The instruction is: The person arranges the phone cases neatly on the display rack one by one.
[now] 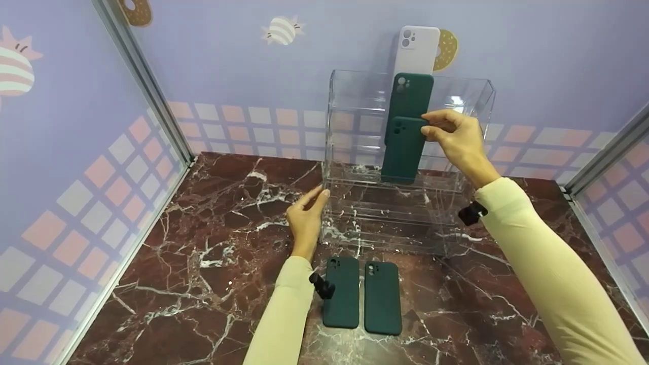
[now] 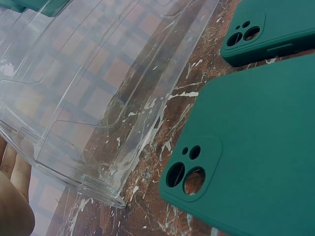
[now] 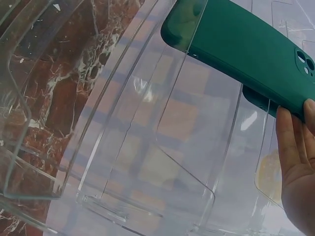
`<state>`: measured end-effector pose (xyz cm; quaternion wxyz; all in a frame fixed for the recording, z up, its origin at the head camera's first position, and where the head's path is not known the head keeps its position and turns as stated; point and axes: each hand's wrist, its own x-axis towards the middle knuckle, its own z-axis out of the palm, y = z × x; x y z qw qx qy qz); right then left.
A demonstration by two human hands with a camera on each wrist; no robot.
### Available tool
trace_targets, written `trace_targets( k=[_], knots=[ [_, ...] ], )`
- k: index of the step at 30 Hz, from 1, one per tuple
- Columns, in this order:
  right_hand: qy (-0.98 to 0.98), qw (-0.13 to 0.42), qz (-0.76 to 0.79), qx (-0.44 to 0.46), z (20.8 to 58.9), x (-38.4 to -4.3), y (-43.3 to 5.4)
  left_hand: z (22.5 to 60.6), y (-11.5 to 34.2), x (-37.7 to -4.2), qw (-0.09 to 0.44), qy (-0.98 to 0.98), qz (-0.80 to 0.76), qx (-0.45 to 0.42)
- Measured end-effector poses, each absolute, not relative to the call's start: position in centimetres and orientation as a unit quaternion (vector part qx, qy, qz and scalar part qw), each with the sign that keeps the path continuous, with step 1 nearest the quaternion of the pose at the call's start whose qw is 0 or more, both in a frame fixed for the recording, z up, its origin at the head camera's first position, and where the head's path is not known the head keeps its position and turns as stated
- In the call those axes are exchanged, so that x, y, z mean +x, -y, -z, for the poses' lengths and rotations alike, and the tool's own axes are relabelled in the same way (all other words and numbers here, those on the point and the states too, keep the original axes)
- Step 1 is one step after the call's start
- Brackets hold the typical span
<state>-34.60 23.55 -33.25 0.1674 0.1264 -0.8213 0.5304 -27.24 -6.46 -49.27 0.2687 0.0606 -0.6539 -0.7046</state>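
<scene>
right hand (image 1: 459, 139) pinching a dark green phone case (image 1: 403, 152) in a clear tiered rack (image 1: 355, 181)
thumb and fingertips are narrowly gripping its upper right edge while its lower end is sitting inside one tier; the left hand (image 1: 307, 215) is resting fairly straight fingers against the rack's left side.

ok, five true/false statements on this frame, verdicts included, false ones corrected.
1. The right hand pinches a green phone case near its top. True.
2. Both hands hold phone cases. False: the left hand touches the left side of the clear rack.
3. Two green cases lie on the marble surface. True.
4. The lowest case at the rack is white. False: it is green; the white case stands highest.
5. The lying cases' camera cutouts are at the end nearest the rack. True.
</scene>
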Motion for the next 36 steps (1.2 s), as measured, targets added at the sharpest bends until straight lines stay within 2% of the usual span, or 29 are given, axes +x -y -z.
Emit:
trace_targets(
  k=[9,23,36],
  knots=[
    [0.82,0.169,-0.533,0.123,33.5,-34.7,-23.4,49.3,6.6,-27.3,0.266,0.661,0.698,0.071],
    [0.801,0.206,-0.534,0.178,34.5,-34.9,-23.3,49.5,6.7,-27.3,0.259,0.642,0.719,0.058],
    [0.784,0.213,-0.559,0.167,34.5,-34.9,-23.0,49.5,6.8,-27.4,0.263,0.655,0.705,0.068]
  ],
)
